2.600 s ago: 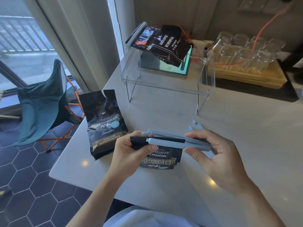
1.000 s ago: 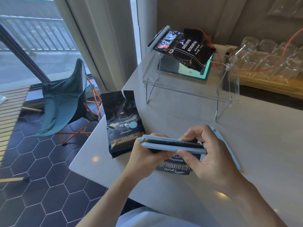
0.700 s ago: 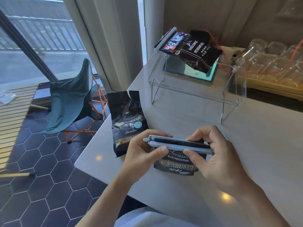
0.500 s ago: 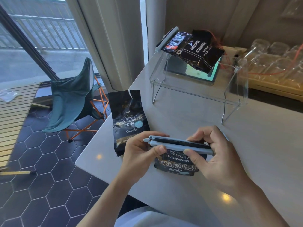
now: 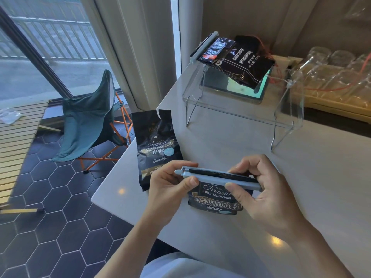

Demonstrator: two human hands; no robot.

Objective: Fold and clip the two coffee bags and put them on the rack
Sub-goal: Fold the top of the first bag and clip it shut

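A folded black coffee bag (image 5: 215, 201) stands low on the white table, its folded top caught in a long light-blue clip (image 5: 218, 178). My left hand (image 5: 170, 189) pinches the clip's left end and my right hand (image 5: 259, 189) pinches its right end. A second black coffee bag (image 5: 157, 145) lies flat and unfolded to the left, its top torn open. The clear acrylic rack (image 5: 239, 115) stands behind, with other dark bags (image 5: 241, 59) on it, one closed by a clip (image 5: 203, 46).
The table's corner (image 5: 96, 199) is just left of my left hand, with dark hexagon floor tiles below. A green folding chair (image 5: 88, 119) stands by the window. A yellow tray of glasses (image 5: 339, 79) sits at the back right.
The two halves of the clip have come together over the bag's folded top. My hands have stayed on its ends. The camera has shifted, so the scene sits further right.
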